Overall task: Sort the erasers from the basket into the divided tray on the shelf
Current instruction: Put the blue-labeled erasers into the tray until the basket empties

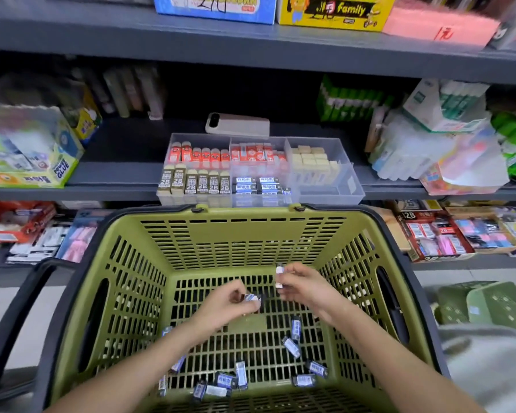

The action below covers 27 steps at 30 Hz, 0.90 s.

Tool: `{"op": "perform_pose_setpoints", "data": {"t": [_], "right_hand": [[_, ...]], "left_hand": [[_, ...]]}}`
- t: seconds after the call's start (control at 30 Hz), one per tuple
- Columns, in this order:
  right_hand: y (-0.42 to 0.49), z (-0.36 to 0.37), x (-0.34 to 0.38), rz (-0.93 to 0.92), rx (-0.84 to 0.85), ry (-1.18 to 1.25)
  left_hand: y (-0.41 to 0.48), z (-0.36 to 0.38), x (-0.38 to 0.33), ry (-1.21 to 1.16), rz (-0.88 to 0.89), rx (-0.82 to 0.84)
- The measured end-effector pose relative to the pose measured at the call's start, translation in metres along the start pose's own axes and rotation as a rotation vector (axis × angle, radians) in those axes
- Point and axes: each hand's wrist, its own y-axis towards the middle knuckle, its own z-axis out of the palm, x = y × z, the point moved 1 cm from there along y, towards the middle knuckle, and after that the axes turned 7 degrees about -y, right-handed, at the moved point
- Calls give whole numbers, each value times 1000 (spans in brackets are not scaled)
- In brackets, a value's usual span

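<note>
Well inside basket [251,216] rim: left hand [227,307] and right hand [303,284], each grip round 1 eraser [251,297].

- Dark grey shelf [116,174]: the middle tier in my view.
- Clear divided tray [325,195]: centre, at the shelf's front edge.
- Beige phone-like device [239,125]: lying flat, just behind the tray.
- Glue box [33,156]: far left, near the front.
- Green cartons [352,99]: at the back, right of centre.
- White packets [414,153]: piled right of the tray; too blurred for me to read.
</note>
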Motion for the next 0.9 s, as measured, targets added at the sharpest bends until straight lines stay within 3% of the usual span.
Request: {"op": "perform_pose_setpoints", "data": {"t": [0.1,0.23,0.43,0.53,0.6,0.67,0.73,0.8,0.87,0.9], "right_hand": [[-14,22,23,-80,96,138],[-29,45,41,-210,78,17],[-42,63,56,-531,-92,-526],[-42,64,55,-585,-1,-729],[-42,56,59,-488,43,-431],[-31,36,50,-368,-121,-251],[-16,14,28,-153,-178,-722],[-7,4,-10,116,-19,-1203],[-3,7,-46,275,74,-1292],[-1,8,-62,267,60,-1291]], "left_hand": [[-5,-6,-26,-372,-44,7],[-17,-11,-52,-660,-72,99],[-29,-15,-71,-1093,-149,117],[-28,-6,-84,-1232,-24,152],[-25,-3,-73,-1302,-285,58],[-24,-3,-57,-1285,-455,-23],[-23,-5,-51,-1288,-546,-95],[-20,-8,-47,-1302,-579,-127],[-16,-13,-42,-1294,-575,-176],[-15,-17,-40,-1285,-576,-206]]}}
